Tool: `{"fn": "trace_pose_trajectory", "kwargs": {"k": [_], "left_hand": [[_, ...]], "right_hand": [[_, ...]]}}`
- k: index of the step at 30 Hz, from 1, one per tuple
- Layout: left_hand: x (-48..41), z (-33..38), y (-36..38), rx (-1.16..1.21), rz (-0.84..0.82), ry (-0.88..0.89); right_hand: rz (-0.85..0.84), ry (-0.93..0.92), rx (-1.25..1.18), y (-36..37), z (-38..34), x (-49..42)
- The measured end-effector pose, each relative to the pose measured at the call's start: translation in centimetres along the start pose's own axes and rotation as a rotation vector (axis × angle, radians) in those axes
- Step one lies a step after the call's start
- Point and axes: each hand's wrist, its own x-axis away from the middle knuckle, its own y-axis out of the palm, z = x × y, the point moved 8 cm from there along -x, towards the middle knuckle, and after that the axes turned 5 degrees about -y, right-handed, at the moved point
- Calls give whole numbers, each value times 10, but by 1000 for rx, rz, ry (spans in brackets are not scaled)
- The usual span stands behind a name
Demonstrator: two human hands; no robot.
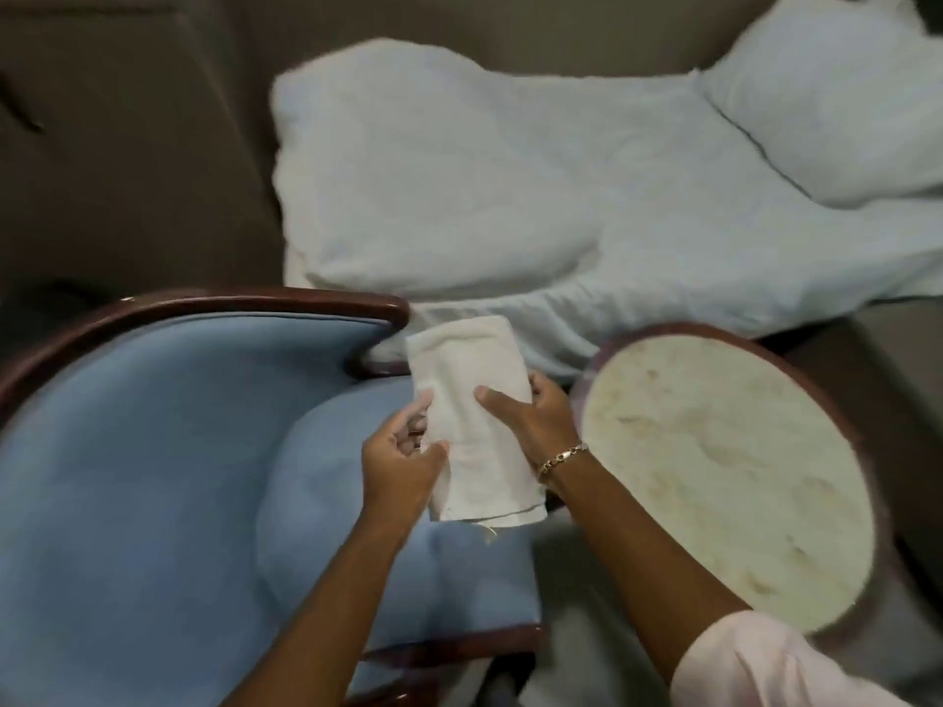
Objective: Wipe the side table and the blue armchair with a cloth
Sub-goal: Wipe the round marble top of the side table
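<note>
Head view looks down on both bare forearms reaching forward, holding a folded white cloth [472, 421] in the air above the front right part of the blue armchair [127, 477] seat. Left hand [403, 461] has its grip pinching the cloth's left edge, thumb on top and fingers curled behind. Right hand [536, 415] clasps the cloth's right side, thumb [497, 400] pressed flat across the top face, fingers hidden beneath; a gold bracelet [561, 457] circles that wrist and a pale pink sleeve [765, 660] shows near the elbow. Cloth hangs lengthwise, its frayed lower edge loose. Just beside the armchair's right side stands the round side table [740, 477]; its pale tabletop, rimmed in dark wood, looks stained. Beyond both lies a bed with rumpled white bedding [510, 186] and a pillow [837, 94].
</note>
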Motion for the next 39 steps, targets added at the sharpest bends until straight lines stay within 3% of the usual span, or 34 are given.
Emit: {"fn": "trace_pose_trajectory", "kwargs": {"k": [4, 7, 10, 12, 14, 17, 20, 22, 25, 28, 33, 35, 39], "left_hand": [[-20, -57, 122, -63, -156, -42], [-49, -111, 176, -240, -291, -28], [-104, -156, 185, -658, -232, 99], [-141, -176, 172, -1029, -51, 207], [-171, -197, 161, -1302, 35, 297], [-194, -237, 152, -1511, 9, 417], [-201, -255, 152, -1577, 77, 521], [-202, -256, 150, -1567, 101, 531], [-201, -252, 151, -1566, 95, 508], [-200, -253, 150, -1580, 66, 487], [-204, -255, 150, -1577, 89, 508], [-203, -256, 151, -1586, 93, 513], [-196, -244, 154, -1625, 41, 445]], "right_hand": [[194, 65, 37, -122, 76, -42], [325, 155, 79, -182, 150, -72], [402, 132, 856, -207, 192, -93], [297, -68, 1189, -179, 205, -103], [183, -194, 1319, -155, 221, -119], [267, -192, 1315, -175, 211, -202], [366, -72, 1259, -207, 178, -301], [294, -155, 1315, -195, 172, -316], [276, -316, 1377, -168, 198, -219], [191, -327, 1353, -161, 230, -115], [374, -30, 1233, -221, 181, -271], [357, -105, 1319, -214, 181, -291], [105, -398, 1423, -176, 247, -113]]}}
